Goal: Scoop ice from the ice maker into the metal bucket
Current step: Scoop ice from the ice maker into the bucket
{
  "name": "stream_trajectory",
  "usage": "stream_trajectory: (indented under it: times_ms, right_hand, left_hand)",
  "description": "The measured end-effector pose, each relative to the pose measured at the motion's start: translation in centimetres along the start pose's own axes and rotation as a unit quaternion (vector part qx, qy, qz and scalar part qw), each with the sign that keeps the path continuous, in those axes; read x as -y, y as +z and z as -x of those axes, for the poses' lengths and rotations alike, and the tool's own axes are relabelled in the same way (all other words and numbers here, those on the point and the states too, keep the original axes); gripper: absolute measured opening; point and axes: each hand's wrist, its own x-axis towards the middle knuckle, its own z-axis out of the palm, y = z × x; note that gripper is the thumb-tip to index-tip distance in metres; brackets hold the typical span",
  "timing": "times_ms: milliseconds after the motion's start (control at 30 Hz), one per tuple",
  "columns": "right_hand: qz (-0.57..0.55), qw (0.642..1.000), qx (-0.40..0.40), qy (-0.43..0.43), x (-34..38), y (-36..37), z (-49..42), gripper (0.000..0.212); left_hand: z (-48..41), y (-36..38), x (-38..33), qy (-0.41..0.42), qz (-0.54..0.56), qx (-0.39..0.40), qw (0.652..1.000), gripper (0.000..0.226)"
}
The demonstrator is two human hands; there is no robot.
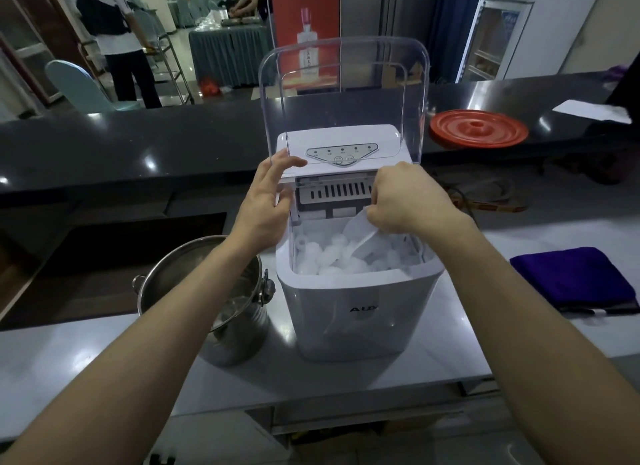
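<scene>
Both bare forearms come from the near corners and reach toward the far middle, drawing closer together. The left hand (265,198) is on the left, back toward the camera, its fingers mostly straight and a little spread, the tips pointing far and right. The right hand (405,201) is just to its right, knuckles up, fingers curled round the handle of a white scoop (362,238).

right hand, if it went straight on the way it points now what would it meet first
Probably the ice: the right hand grips the white scoop angled down and left into the ice maker, tip seemingly at the pile.
</scene>
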Motion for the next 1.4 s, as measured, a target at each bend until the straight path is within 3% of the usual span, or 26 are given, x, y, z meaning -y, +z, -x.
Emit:
stream_trajectory:
  times_ms: [433,700,1200,1400]
  right_hand:
    - [-0.060,0.996,-0.010,0.061,-1.4,1.6,-0.3,0.009]
    - [-0.059,0.998,-0.009,-0.007,-1.0,1.9,0.6,0.022]
    - [-0.094,0.990,0.085,0.064,-0.4,3.4,0.5,0.017]
    - [-0.102,0.993,0.045,0.045,-0.3,4.1,0.9,0.021]
  left_hand:
    - [-0.2,0.2,0.5,-0.007,0.004,0.000,1.000,0.055]
    - [-0.1,0.2,0.5,-0.002,0.016,0.001,1.000,0.055]
    - [0.0,0.1,0.6,-0.001,0.035,-0.005,0.999,0.063]
    - [0.1,0.0,0.1,-0.004,0.026,0.000,1.000,0.059]
